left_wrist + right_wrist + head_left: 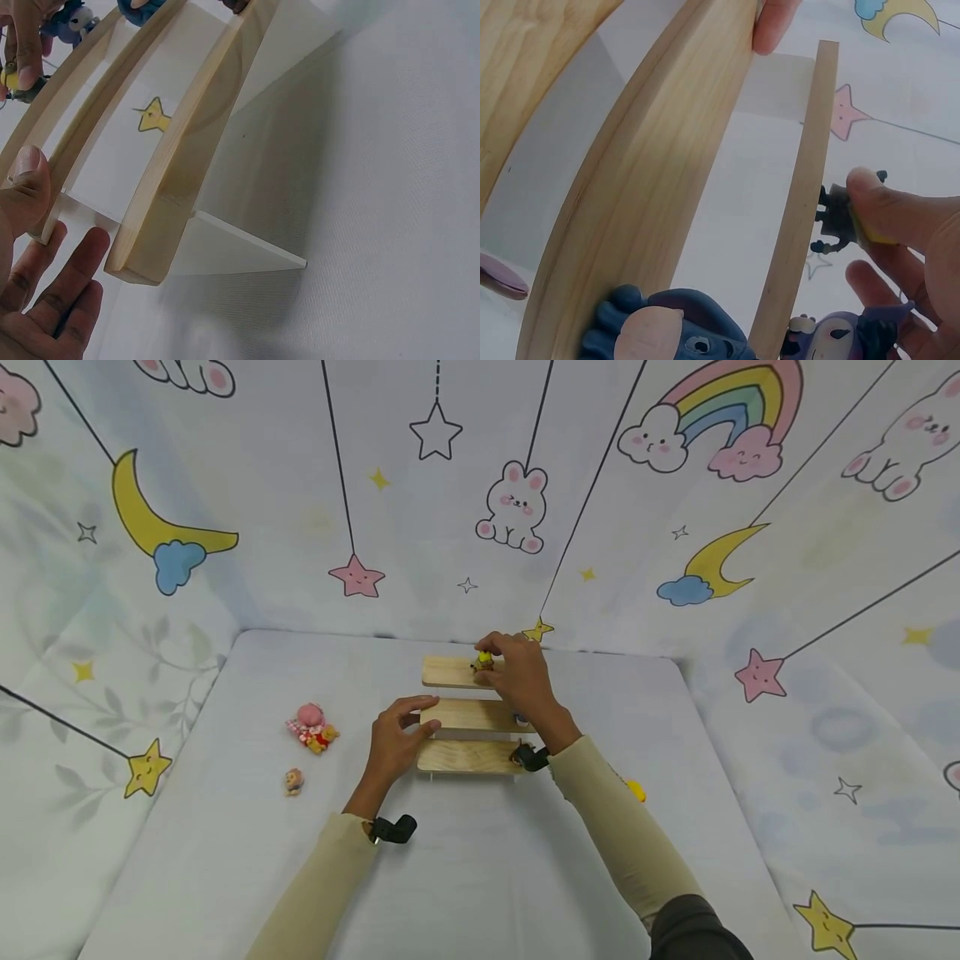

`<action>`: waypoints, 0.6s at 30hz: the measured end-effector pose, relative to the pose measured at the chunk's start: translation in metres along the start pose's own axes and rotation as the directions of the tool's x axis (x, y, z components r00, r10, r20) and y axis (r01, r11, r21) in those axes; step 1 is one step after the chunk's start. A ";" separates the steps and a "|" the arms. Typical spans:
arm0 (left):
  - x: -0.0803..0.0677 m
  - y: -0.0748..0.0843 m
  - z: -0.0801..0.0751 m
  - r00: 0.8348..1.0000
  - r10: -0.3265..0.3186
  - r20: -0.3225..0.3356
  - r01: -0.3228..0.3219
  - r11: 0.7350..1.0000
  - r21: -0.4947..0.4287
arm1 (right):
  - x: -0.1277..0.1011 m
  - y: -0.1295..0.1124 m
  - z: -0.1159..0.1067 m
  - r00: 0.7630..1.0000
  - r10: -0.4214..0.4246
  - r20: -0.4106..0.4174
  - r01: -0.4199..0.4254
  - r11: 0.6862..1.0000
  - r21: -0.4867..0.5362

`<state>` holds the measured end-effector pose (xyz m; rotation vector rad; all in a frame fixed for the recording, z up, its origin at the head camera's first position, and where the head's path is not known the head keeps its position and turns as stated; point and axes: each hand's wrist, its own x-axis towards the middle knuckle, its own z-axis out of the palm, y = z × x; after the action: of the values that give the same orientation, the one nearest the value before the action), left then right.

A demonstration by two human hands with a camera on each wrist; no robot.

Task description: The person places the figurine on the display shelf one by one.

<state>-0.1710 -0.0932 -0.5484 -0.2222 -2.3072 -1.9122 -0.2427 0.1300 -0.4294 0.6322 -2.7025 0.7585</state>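
- Tiny yellow-topped toy figure point(483, 661) sits on the top step of the little wooden shelf point(450, 672), right at the back, and our right hand point(522, 681) pinches it with thumb and fingers.
- We see the same pinch in the right wrist view: our fingertips point(885, 206) are curled tight on a small dark and yellow toy just past the thin edge of the top board.
- Our left hand point(393, 739) rests at the left end of the middle step point(468, 716), thumb on the wood, fingers straight and loose, holding nothing.
- We think we are at the step of standing this toy on the top board.
- A blue toy point(667, 334) and a purple one point(840, 341) already sit lower down near our right hand.
- Next we think the fingers must let go gently, so the toy stays up and the ones below are not bumped.
- Three more toys lie on the white cloth: a pink one point(311, 725) and a small brown one point(293, 781) to the left, and a yellow one point(636, 790) by our right sleeve.
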 end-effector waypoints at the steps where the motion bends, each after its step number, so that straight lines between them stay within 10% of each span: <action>1: 0.000 0.000 0.000 1.000 0.003 -0.001 -0.003 1.000 0.002 | 0.000 0.000 0.000 1.000 -0.002 0.000 0.002 1.000 -0.001; 18: -0.001 0.004 0.000 1.000 -0.010 -0.006 0.010 1.000 -0.002 | 0.000 0.000 -0.002 1.000 0.019 -0.017 -0.020 0.998 -0.058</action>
<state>-0.1694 -0.0927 -0.5449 -0.2058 -2.3069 -1.9169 -0.2424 0.1315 -0.4277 0.5846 -2.7083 0.6846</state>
